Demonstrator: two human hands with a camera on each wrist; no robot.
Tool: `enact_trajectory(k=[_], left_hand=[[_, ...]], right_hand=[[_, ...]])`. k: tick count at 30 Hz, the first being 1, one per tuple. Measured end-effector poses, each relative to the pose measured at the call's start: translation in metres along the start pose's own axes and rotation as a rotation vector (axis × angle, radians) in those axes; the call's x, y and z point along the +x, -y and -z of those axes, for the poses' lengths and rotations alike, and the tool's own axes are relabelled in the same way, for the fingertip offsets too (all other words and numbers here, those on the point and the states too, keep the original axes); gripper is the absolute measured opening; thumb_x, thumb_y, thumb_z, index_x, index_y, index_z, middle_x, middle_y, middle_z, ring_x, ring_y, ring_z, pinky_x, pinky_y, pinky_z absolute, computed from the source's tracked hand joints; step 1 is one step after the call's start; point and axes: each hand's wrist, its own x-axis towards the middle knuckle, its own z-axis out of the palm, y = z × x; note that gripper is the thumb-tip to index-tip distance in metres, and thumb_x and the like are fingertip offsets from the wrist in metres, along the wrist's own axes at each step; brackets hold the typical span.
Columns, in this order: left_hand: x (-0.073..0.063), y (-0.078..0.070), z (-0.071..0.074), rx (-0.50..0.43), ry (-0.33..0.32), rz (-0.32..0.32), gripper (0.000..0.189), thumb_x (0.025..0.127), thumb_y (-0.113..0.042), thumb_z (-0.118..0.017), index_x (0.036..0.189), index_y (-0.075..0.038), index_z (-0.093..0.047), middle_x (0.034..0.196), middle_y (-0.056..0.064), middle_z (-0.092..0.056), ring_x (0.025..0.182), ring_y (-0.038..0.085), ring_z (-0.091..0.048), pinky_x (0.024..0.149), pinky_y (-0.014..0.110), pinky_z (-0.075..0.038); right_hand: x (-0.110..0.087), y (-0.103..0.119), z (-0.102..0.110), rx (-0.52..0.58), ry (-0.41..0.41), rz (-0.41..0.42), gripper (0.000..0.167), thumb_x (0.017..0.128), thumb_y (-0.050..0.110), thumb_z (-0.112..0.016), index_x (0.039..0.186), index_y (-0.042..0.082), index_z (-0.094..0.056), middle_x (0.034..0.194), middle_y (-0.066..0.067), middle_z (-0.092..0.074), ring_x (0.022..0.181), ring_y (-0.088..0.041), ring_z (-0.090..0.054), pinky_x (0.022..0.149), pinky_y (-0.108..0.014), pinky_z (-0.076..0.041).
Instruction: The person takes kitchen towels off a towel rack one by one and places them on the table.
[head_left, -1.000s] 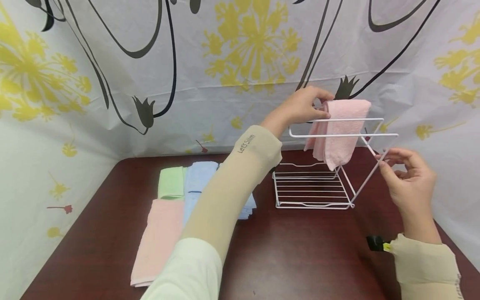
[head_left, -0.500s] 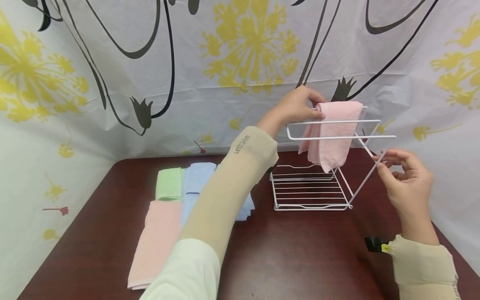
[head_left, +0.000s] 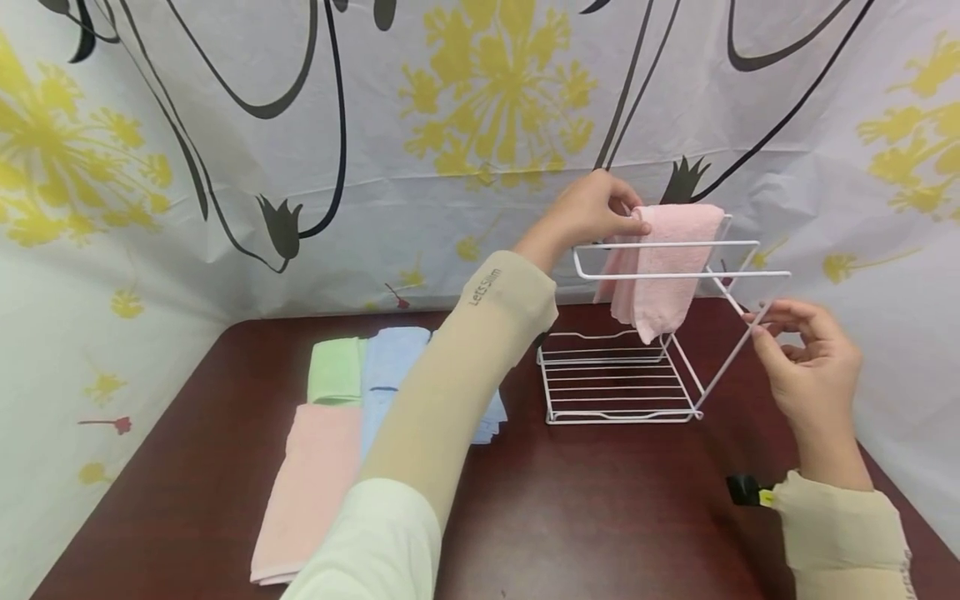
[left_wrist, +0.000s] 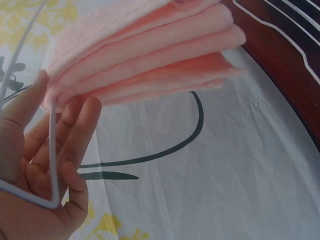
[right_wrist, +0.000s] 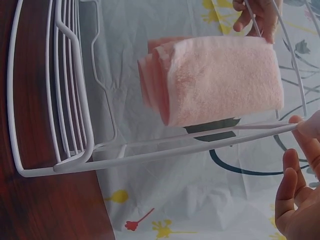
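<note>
A folded pink towel [head_left: 678, 258] hangs over the rear top bar of a white wire rack [head_left: 622, 416] on the table. My left hand [head_left: 588, 208] pinches the towel's left end at that bar; in the left wrist view its thumb and fingers lie on either side of the cloth [left_wrist: 145, 55]. On the rack's right side, my right hand [head_left: 817, 367] pinches the slanted upright between thumb and fingers, as the right wrist view also shows at the rod [right_wrist: 200, 146]. The towel's lower end hangs above the rack's slatted base.
Left on the dark red table [head_left: 570, 508] lie a green towel [head_left: 335, 371], blue towels [head_left: 393, 354] partly hidden by my left arm, and a larger folded pink towel [head_left: 315, 483]. A patterned white curtain [head_left: 375, 250] stands close behind the table.
The pink towel has shifted slightly left along the bar with my left hand, and its hang has changed a little. My right hand keeps its hold on the rack. The view has drifted slightly.
</note>
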Motion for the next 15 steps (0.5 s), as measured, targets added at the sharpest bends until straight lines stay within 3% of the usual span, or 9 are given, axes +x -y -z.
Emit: enact_trajectory(k=[6,15], left_hand=[[-0.0012,-0.0015,-0.0001,0.039,-0.035,-0.002,0.015,0.092,-0.033,-0.071,0.101,-0.024,-0.079,0.086,-0.009,-0.076,0.078,0.007,-0.069,0.070,0.017,-0.049],[-0.0028,0.0011,0.0008,0.069,-0.128,-0.021,0.011,0.091,-0.033,-0.073,0.094,-0.025,-0.079,0.092,-0.012,-0.074,0.082,0.004,-0.055,0.074,0.017,-0.043]], right_hand=[[-0.0006,-0.0005,-0.0003,-0.010,0.000,0.012,0.027,0.081,-0.020,-0.059,0.108,-0.015,-0.065,0.087,0.004,-0.077,0.079,-0.006,-0.064,0.051,-0.009,-0.042],[0.0006,-0.0008,-0.0005,-0.099,0.000,0.003,0.028,0.083,-0.019,-0.060,0.109,-0.012,-0.066,0.088,0.007,-0.076,0.080,-0.004,-0.065,0.049,-0.009,-0.039]])
